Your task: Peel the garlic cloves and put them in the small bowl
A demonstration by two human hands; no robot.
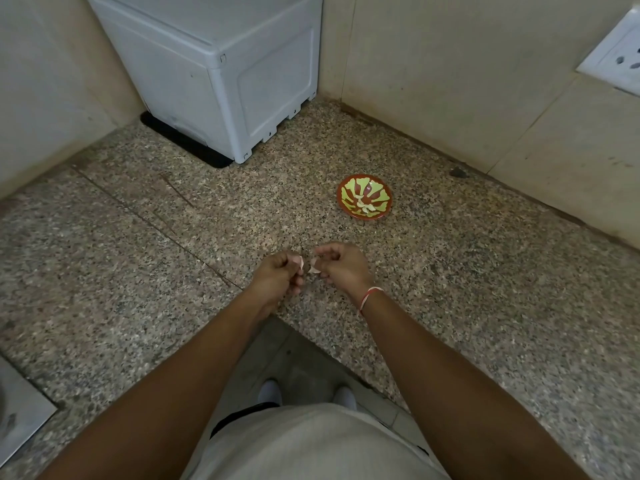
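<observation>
Both hands hover close together over the speckled granite counter (138,237), near its inner corner edge. My left hand (278,277) has curled fingers pinching a pinkish piece of garlic skin (298,260). My right hand (341,266) pinches a pale garlic clove (314,268) between thumb and fingers, a red-and-white thread on its wrist. The small red bowl (346,188) with a green leaf pattern sits on the counter beyond and right of my hands, holding several peeled cloves (364,204).
A white plastic appliance (221,71) on a black mat stands in the far corner against tiled walls. A wall socket (620,60) is at the upper right. A steel sink edge (20,410) shows at the lower left. The floor and my feet show below the counter edge.
</observation>
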